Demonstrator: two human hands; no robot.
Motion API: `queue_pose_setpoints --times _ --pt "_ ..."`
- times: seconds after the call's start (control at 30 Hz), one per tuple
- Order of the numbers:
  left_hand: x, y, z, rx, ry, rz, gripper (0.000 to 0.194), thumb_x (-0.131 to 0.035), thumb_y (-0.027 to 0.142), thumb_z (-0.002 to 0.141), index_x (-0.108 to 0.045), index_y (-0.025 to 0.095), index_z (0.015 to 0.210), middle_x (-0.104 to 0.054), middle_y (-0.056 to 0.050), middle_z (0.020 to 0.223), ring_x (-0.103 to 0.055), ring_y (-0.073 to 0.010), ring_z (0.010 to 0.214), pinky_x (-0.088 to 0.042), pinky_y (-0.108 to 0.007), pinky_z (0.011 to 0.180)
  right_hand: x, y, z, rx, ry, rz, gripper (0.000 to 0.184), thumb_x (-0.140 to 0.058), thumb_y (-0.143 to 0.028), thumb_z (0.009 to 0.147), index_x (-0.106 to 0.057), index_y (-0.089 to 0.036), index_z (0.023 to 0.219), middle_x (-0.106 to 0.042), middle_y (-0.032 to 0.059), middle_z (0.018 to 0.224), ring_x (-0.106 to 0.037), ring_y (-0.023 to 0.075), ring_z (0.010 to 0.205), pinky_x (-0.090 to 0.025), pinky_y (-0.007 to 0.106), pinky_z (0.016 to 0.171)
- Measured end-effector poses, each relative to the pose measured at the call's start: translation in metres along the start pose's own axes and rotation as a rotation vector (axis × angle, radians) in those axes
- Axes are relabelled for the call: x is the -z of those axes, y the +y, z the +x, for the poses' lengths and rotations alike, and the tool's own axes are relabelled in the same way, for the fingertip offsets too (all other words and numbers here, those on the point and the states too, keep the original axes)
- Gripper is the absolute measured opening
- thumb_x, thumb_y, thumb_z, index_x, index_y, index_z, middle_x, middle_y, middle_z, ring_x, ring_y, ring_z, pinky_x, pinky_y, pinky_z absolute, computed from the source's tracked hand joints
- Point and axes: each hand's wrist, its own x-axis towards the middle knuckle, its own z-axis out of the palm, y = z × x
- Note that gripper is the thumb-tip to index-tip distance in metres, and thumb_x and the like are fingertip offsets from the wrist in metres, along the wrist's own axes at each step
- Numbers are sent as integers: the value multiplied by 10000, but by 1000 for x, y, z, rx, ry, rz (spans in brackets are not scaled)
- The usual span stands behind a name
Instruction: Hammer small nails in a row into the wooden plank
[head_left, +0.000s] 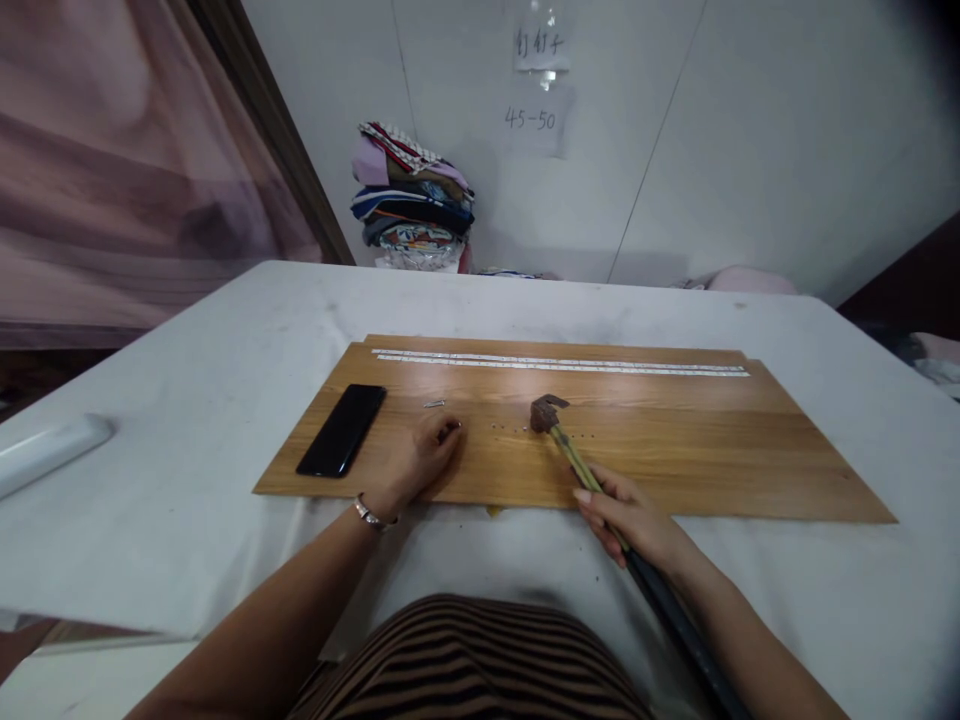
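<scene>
My right hand (628, 518) is wrapped round the handle of a hammer (568, 452), whose dark rusty head (546, 412) rests on a long wooden board (675, 450). A short row of small nails or holes (510, 428) runs across the board beside the head. My left hand (422, 452) lies on the board with its fingers curled and pinched together at the tips; what they pinch is too small to name. One loose nail (433, 404) lies just beyond it.
A black phone (342, 429) lies on the board's left end. A measuring tape (562, 363) stretches along the far edge. The board sits on a white-covered table (187, 400). A white object (49, 452) rests at the left. Folded clothes (412, 200) are stacked by the wall.
</scene>
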Motion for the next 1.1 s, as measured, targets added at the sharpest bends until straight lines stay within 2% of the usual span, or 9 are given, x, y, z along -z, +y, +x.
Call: queue_pose_setpoints --times 0.17,0.63,0.83,1.1 --pt "0 -2 0 -5 -15 -1 115 -494 241 871 -591 189 837 -628 -13 770 -574 -153 690 -466 -280 677 1 0 0 25 19 9 310 -623 -478 827 -439 -229 841 -425 -121 491 -325 50 295 -345 158 264" --pt "-1 -8 0 41 -14 -19 135 -497 275 863 -604 198 834 -630 1 745 -577 -152 673 -445 -270 648 -6 0 2 62 5 -20 307 -606 -484 820 -442 -225 796 -410 -123 463 -321 50 297 -338 157 272" --pt "3 -3 1 45 -32 11 159 -475 290 876 -596 198 830 -624 -3 737 -573 -153 665 -437 -269 638 -4 2 1 80 26 -6 286 -600 -465 831 -454 -223 880 -404 -133 456 -325 56 292 -339 158 267" --pt "2 -5 1 34 -13 38 162 -467 283 872 -604 198 855 -642 -12 770 -587 -160 690 -450 -281 665 -6 3 5 107 -12 -33 295 -597 -476 818 -465 -218 871 -402 -129 477 -330 52 295 -334 158 264"
